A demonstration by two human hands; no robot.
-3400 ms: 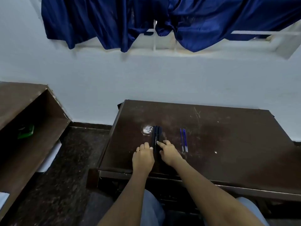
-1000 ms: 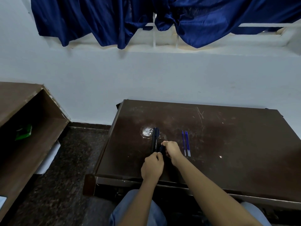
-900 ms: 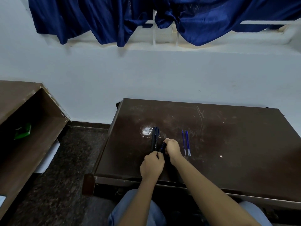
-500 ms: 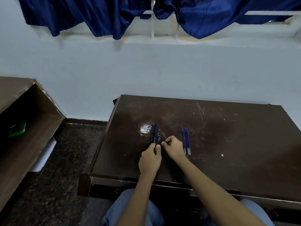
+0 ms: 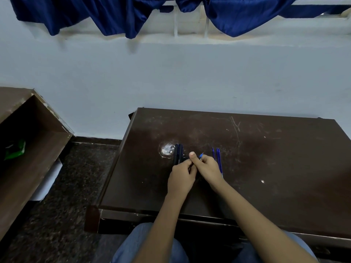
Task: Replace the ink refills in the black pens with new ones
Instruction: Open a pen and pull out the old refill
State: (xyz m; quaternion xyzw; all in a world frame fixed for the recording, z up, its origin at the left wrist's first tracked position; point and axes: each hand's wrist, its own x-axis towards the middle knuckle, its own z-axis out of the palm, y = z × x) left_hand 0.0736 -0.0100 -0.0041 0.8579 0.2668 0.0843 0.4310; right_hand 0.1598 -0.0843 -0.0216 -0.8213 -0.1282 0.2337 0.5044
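Fingers (image 5: 186, 164) of left hand (image 5: 181, 179) clasp black pen (image 5: 190, 166); right hand (image 5: 208, 168) pinches refill (image 5: 201, 155) (blue tip showing).

The desk (image 5: 266, 168) is dark wood-look board with a dull sheen, scratched and scuffed, worn pale in one patch. The black pens (image 5: 178, 152) look like plastic, the refills (image 5: 218, 158) like translucent blue plastic. The curtain (image 5: 95, 14) is glossy satin cloth, the wall (image 5: 190, 76) matt paint, the floor (image 5: 66, 205) speckled stone.

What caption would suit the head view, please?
Left hand and right hand grip a blue-tipped pen between black pens and spare blue refills on a dark desk.
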